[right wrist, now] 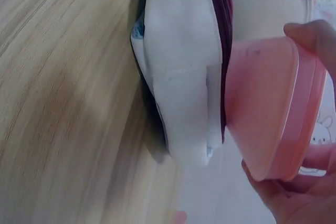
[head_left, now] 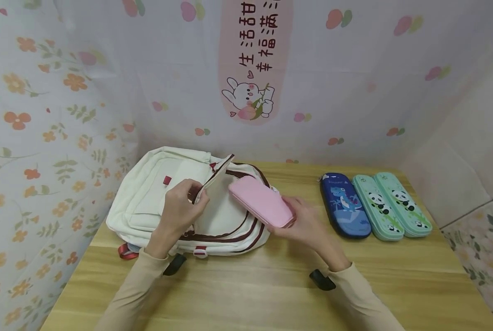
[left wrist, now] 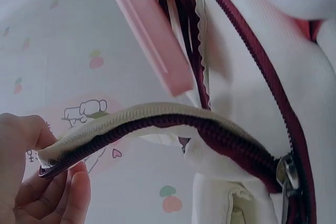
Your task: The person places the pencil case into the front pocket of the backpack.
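My right hand (head_left: 299, 221) grips the near end of the pink case (head_left: 263, 202), curled round it; the case's long axis slants away leftward, its far end at the open backpack (head_left: 221, 218), whose flap (left wrist: 142, 115) my left hand (head_left: 183, 204) pinches up.

We see a backpack (head_left: 147, 193) of matt cloth, its toothed zip (left wrist: 264, 72) bearing a shiny metal slider (left wrist: 287, 170); a smooth, plastic-looking pink case (head_left: 263, 201) with a faint gloss; a wood-grain worktop (head_left: 246, 294); and a creased, matt cloth backdrop (head_left: 172, 69).
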{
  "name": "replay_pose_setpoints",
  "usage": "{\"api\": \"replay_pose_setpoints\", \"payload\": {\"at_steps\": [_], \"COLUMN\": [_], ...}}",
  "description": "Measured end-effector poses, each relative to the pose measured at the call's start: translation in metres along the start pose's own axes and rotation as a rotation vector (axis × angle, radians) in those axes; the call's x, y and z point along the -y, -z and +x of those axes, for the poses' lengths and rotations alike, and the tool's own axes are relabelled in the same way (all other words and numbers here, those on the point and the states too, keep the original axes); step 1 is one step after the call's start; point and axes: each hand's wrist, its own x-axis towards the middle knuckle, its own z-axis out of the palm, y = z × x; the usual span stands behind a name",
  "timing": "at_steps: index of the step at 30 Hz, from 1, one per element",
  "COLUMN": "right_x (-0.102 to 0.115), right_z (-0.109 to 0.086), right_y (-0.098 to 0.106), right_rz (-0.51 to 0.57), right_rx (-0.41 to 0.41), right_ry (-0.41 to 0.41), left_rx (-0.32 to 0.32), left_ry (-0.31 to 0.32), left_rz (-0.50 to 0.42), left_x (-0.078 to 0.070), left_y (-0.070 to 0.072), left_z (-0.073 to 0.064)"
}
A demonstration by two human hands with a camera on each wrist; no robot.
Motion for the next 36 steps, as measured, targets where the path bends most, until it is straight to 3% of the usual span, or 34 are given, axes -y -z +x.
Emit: {"api": "replay_pose_setpoints", "payload": {"at_steps": [12, 18, 25, 36], "right_x": [0.009, 0.012, 0.018, 0.038], "right_z": [0.024, 0.042, 0.053, 0.074], "right_y": [-0.016, -0.019, -0.022, -0.038], "right_rz": [0.074, 0.071, 0.068, -0.013], "right_rx": [0.160, 0.215, 0.257, 0.343], "right_ry": [0.103, 0.206, 0.164, 0.269], "left_rx": [-0.026, -0.038, -0.062, -0.049], "left_ry": [0.052, 0.042, 0.036, 0.048], "left_rz": [0.049, 0.062, 0.074, 0.094], "left_x": [0.005, 0.011, 0.015, 0.020], "left_y": [0.013, 0.018, 0.023, 0.028], "left_z": [-0.003, -0.003, -0.005, -0.005]}}
